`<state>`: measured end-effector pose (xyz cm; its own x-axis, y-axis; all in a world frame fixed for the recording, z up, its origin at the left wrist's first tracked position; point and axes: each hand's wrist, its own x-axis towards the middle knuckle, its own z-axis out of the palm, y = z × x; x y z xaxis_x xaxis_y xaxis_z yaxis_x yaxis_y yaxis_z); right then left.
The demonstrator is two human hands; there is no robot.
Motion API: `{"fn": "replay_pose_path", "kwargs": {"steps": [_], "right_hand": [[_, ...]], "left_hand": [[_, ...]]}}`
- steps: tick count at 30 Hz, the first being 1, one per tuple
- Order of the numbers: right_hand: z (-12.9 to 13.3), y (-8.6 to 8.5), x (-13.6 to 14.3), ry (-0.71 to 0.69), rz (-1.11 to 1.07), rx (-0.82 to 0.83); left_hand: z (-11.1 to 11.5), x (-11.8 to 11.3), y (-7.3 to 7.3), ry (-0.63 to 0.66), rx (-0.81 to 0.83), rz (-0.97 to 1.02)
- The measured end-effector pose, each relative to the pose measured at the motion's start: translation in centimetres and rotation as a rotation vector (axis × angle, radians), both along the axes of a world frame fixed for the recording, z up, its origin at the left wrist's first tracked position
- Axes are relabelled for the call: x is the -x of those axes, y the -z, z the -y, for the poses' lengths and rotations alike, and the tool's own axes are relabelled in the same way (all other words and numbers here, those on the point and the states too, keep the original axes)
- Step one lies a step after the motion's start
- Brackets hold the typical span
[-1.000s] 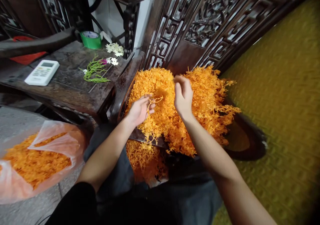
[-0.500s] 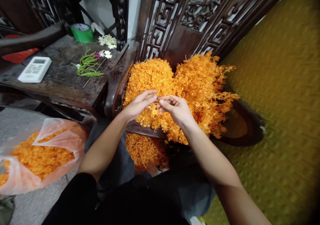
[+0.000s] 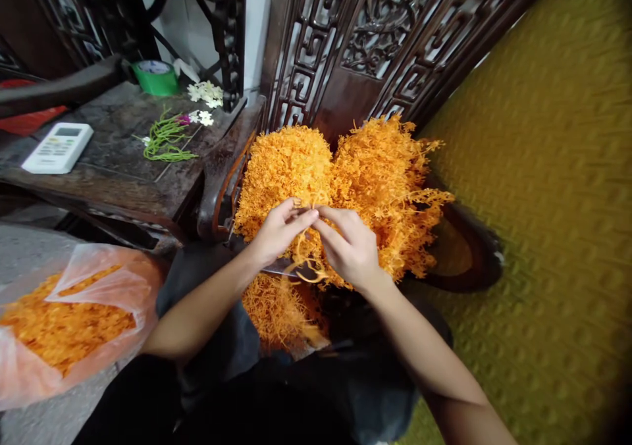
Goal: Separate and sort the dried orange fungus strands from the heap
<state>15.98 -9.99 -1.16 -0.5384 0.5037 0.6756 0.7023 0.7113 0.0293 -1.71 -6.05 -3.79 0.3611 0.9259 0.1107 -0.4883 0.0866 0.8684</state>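
Left hand (image 3: 279, 235) and right hand (image 3: 354, 244) are touching at the fingertips, both pinching a thin orange sprig (image 3: 312, 278) with almost no gap. Sprig is dangling below them, by the orange flower pile (image 3: 285, 168).

- Your top (image 3: 257, 399): black, plain where visible
- Your left sleeve (image 3: 135, 389): black, loose, ends around the elbow
- Your trousers (image 3: 224, 333): dark blue-grey, denim-like, lighter in places
- Your left hand (image 3: 279, 234), right hand (image 3: 353, 247): both bare
- Your forearms (image 3: 419, 349): uncovered
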Motion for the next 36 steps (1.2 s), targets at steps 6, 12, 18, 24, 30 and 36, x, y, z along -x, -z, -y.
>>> {"fn": "replay_pose_path", "kwargs": {"steps": [6, 12, 18, 24, 30, 36], "right_hand": [[1.4, -1.4, -0.6, -0.115, 0.202, 0.128], [0.8, -1.3, -2.0, 0.264, -0.445, 0.108], [-0.9, -0.3, -1.8, 0.113, -0.797, 0.937], [-2.0, -0.9, -2.8, -0.006, -0.777, 0.849], [-2.4, -1.8, -3.4, 0.21, -0.518, 0.633], [-3.6, -2.1, -6.8, 0.273, -0.502, 0.392]], "left_hand": [[-1.3, 0.9, 0.6, 0.106, 0.243, 0.154], [-0.9, 1.0, -0.1, 0.142, 0.143, 0.127], [0.0, 0.7, -0.8, 0.082, 0.168, 0.05], [-0.3, 1.2, -0.6, 0.099, 0.182, -0.051], [-1.3, 1.5, -0.3, 0.032, 0.311, 0.185], [-1.7, 2.1, -1.1, 0.06, 0.494, 0.226]]}}
